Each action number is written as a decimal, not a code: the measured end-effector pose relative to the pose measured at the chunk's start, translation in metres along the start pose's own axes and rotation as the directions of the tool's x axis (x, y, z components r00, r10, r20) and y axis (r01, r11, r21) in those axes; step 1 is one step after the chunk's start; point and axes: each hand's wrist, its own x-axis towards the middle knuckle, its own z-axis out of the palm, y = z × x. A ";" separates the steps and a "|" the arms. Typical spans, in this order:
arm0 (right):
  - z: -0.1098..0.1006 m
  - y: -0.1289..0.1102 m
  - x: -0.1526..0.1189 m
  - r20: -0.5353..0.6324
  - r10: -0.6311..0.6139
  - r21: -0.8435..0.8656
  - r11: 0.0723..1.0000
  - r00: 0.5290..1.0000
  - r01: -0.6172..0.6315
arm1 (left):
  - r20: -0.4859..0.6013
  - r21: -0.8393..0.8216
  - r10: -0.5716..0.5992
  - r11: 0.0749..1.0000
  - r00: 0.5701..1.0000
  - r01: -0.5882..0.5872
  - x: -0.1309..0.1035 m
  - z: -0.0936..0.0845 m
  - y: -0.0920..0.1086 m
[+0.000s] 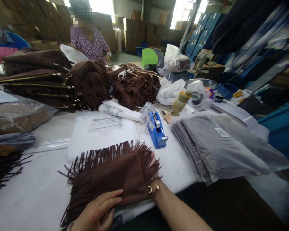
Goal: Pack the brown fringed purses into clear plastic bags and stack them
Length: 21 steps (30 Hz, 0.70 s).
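Observation:
A dark brown fringed bag (118, 178) with a gold ring at its lower right corner is held tilted over the front of the table. My left hand (96, 211) grips its lower edge, two fingers stretched across the front and the others curled; the thumb is hidden. At the bag's right end my right hand (154, 165) holds it from behind, mostly covered by the fringe and the bag. White sheets (98, 131) with printed lines lie just beyond the bag. A blue tape dispenser (157, 130) stands to their right.
Piled brown fringed bags (89, 83) fill the back left. Grey plastic-wrapped packages (221, 147) lie at the right, near a bottle (181, 102) and a phone (166, 116). Another person (90, 41) stands across the table. A blue crate (283, 131) is at far right.

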 end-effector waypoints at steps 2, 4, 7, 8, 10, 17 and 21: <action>-0.006 0.003 0.005 -0.055 0.029 0.004 1.000 0.998 -0.029 | 0.027 0.014 0.004 1.000 1.000 -0.004 0.001 0.001 0.000; -0.007 0.000 0.003 -0.059 0.040 0.002 0.999 0.997 -0.040 | 0.071 0.023 0.011 1.000 0.997 -0.013 0.000 0.004 0.000; 0.006 -0.013 -0.006 0.039 -0.018 -0.088 0.996 0.999 0.022 | 0.131 0.014 0.014 1.000 0.991 -0.016 -0.004 0.007 0.001; 0.013 -0.018 -0.008 0.081 -0.027 -0.137 0.990 0.996 0.038 | 0.139 0.007 0.007 1.000 0.990 -0.008 -0.005 0.007 0.000; 0.023 -0.025 -0.010 0.147 -0.019 -0.230 0.972 0.989 0.053 | 0.120 -0.005 -0.028 1.000 0.992 0.029 -0.007 0.006 -0.002; -0.015 -0.027 -0.018 0.154 -0.070 0.039 0.997 0.986 0.065 | -0.042 0.086 -0.189 0.978 0.981 0.192 0.010 0.003 -0.018; -0.041 -0.010 -0.026 -0.002 0.012 0.047 0.999 1.000 -0.011 | -0.072 0.022 -0.220 0.975 0.973 0.222 0.012 -0.015 -0.026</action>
